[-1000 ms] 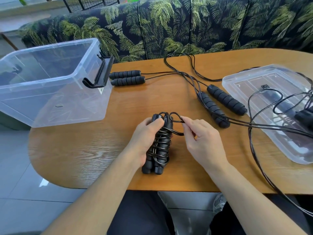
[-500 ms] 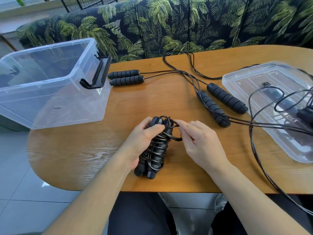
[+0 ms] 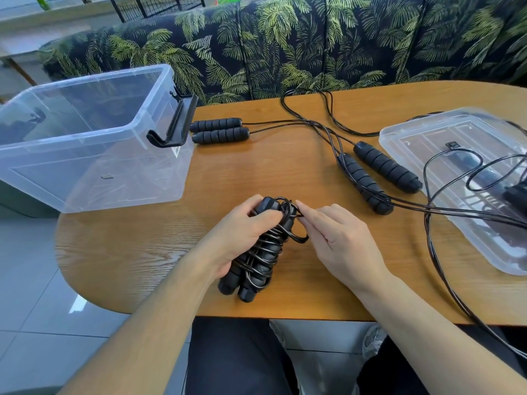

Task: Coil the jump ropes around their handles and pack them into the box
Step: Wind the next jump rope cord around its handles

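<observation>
Since the earlier frames we see our coiled bundle [image 3: 258,252] tilted further, its lower ends swung toward the near edge of the worktop [image 3: 148,252], and our right hand [image 3: 339,246] drawn in closer to the bundle's top.

From the head view, our left hand [image 3: 242,235] is closed around the bundle's two black handles, thumb pressed across the upper end, holding it slanted just above the wood. The black rope is wound many times around both handles, and a small loose loop [image 3: 299,238] sticks out on the right side. The fingertips [image 3: 302,213] of our right hand pinch the rope at the top of the bundle, the rest of that hand half curled above the loop.

The clear plastic box [image 3: 85,138] sits at the left end of the worktop, overhanging its edge, with a black latch [image 3: 174,124] on its near end. Just beside the latch lies a pair of handles [image 3: 219,130] side by side, ropes trailing to the right. Farther right a second pair of handles [image 3: 376,175] lies at an angle, ropes crossing over it. The clear lid [image 3: 427,143] rests at the right end, with more rope looped on it; what lies beneath is too blurred to tell. A leaf-patterned sofa [image 3: 313,44] stands behind.
</observation>
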`<state>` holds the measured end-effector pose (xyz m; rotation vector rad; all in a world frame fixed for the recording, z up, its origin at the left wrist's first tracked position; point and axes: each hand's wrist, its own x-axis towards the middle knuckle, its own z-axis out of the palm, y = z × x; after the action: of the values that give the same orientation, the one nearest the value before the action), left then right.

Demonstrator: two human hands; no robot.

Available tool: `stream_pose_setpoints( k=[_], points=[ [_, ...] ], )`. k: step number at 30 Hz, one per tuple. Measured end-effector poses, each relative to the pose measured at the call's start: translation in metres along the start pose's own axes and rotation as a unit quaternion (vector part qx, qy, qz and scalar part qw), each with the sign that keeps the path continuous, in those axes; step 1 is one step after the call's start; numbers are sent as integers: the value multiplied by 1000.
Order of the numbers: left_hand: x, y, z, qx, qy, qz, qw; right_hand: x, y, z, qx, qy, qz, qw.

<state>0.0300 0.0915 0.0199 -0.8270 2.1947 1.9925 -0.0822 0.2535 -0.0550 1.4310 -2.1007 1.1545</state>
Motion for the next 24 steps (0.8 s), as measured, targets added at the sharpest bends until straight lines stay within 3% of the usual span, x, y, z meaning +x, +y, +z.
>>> stream_pose_setpoints(
  k=[9,12,15,24],
  points=[
    [-2,5,1,33,-43,2,998,0,6,-3,22,36,-22,999],
    [-3,8,4,44,-44,-16,998,1,8,-7,96,33,2,995],
    [-3,10,8,97,-16,3,995,5,4,-12,206,3,88,975],
    [0,17,11,194,28,26,980,3,-1,-11,140,-66,76,985]
  ],
)
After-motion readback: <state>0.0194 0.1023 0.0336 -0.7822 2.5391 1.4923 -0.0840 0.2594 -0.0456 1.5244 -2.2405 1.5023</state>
